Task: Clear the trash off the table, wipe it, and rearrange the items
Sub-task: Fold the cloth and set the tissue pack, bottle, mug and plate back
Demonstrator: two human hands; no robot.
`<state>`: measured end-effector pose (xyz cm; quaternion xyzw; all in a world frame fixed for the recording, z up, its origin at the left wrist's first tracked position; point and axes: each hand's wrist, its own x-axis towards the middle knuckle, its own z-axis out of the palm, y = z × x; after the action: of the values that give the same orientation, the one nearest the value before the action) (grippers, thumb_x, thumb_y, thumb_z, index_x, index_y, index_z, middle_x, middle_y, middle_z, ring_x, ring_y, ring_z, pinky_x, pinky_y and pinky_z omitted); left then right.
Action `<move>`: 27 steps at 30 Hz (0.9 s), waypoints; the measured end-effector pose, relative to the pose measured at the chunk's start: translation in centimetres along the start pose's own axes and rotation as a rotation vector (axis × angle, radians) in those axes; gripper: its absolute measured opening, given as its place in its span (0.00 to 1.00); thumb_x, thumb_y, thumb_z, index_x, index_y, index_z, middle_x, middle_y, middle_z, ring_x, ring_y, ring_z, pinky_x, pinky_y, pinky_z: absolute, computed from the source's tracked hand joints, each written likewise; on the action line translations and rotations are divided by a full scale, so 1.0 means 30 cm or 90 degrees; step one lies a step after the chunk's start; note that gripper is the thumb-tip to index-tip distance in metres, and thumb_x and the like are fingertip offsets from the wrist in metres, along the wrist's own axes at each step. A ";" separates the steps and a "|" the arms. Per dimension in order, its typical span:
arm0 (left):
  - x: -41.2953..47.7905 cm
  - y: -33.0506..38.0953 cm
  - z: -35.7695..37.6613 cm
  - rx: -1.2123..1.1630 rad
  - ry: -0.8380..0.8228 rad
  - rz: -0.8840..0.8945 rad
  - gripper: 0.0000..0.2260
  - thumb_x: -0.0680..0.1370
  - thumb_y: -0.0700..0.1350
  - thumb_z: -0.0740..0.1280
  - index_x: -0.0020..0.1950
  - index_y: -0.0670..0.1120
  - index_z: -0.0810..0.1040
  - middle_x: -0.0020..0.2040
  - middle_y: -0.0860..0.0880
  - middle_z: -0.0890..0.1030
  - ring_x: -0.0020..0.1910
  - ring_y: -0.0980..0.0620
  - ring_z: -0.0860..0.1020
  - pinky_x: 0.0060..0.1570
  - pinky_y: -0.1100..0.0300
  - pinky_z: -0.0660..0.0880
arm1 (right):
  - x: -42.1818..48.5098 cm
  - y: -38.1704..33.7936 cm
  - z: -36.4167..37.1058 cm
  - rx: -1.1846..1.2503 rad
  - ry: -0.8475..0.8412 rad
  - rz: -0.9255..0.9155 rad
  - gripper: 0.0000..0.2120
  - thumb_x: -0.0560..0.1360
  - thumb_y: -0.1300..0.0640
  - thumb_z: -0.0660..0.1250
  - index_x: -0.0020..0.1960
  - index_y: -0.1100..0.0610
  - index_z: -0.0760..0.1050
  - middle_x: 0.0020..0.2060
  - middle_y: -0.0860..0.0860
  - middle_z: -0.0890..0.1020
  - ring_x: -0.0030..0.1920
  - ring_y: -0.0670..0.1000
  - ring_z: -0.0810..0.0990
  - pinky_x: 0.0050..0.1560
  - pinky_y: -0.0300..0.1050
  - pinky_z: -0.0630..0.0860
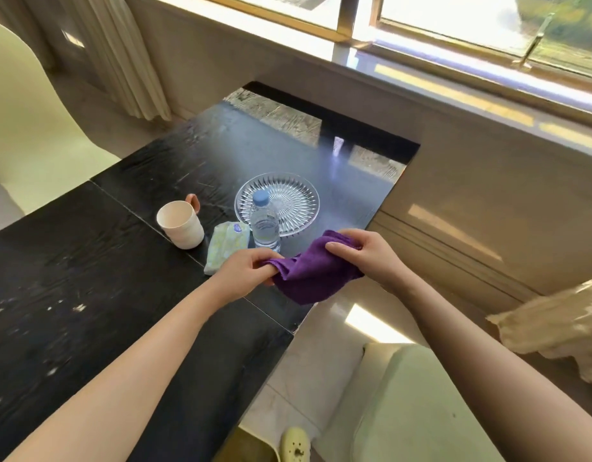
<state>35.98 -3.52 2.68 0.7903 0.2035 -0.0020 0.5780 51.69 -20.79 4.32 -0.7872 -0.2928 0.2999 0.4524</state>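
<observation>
A purple cloth (309, 278) hangs bunched over the right edge of the black table (87, 278). My left hand (244, 273) grips its left end and my right hand (361, 253) grips its upper right end. Just beyond my hands stands a small water bottle (264, 225) with a blue cap, partly in front of a clear glass plate (288, 191). A pack of wet wipes (225, 245) lies left of the bottle, its near end hidden by my left hand. A cream mug (180, 225) with a pink handle stands further left.
Pale chairs stand at the far left (27, 128) and near right (414, 405). A low ledge under the window (488, 178) runs close along the table's right side. A beige cushion (561, 325) lies at the right. White specks dot the table's near left.
</observation>
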 end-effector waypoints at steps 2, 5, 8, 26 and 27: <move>-0.006 0.041 -0.031 0.007 0.021 0.027 0.09 0.77 0.35 0.64 0.53 0.45 0.81 0.43 0.55 0.82 0.38 0.67 0.80 0.39 0.72 0.75 | 0.021 0.016 -0.003 -0.029 0.029 -0.023 0.06 0.75 0.53 0.68 0.46 0.53 0.83 0.35 0.47 0.81 0.37 0.43 0.75 0.42 0.42 0.72; -0.025 0.088 -0.095 0.047 0.069 0.059 0.08 0.77 0.39 0.66 0.53 0.49 0.80 0.44 0.56 0.82 0.43 0.63 0.80 0.42 0.71 0.75 | 0.044 0.008 -0.009 -0.028 0.103 -0.053 0.08 0.75 0.54 0.67 0.50 0.54 0.84 0.40 0.49 0.85 0.42 0.44 0.79 0.50 0.48 0.76; -0.036 0.122 -0.151 0.133 0.085 0.069 0.06 0.76 0.42 0.67 0.52 0.45 0.81 0.43 0.50 0.82 0.42 0.58 0.79 0.45 0.69 0.74 | 0.058 -0.025 -0.009 -0.109 0.188 -0.116 0.08 0.75 0.53 0.68 0.50 0.53 0.84 0.44 0.43 0.83 0.50 0.48 0.78 0.57 0.50 0.73; 0.058 0.225 -0.310 0.134 0.237 0.090 0.08 0.73 0.38 0.72 0.52 0.43 0.82 0.28 0.64 0.81 0.27 0.66 0.77 0.33 0.74 0.72 | 0.195 -0.185 -0.028 0.172 0.061 -0.127 0.04 0.75 0.62 0.68 0.48 0.62 0.80 0.38 0.53 0.81 0.38 0.46 0.78 0.44 0.38 0.75; 0.052 0.218 -0.310 0.137 0.239 0.086 0.08 0.72 0.38 0.72 0.50 0.44 0.83 0.29 0.64 0.81 0.29 0.66 0.78 0.34 0.75 0.72 | 0.194 -0.180 -0.030 0.164 0.056 -0.129 0.04 0.74 0.62 0.69 0.47 0.62 0.80 0.37 0.52 0.81 0.38 0.46 0.79 0.44 0.38 0.76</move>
<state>37.39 3.85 11.35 0.8458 0.2530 0.1620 0.4409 55.11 -14.75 8.30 -0.7014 -0.3097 0.2534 0.5898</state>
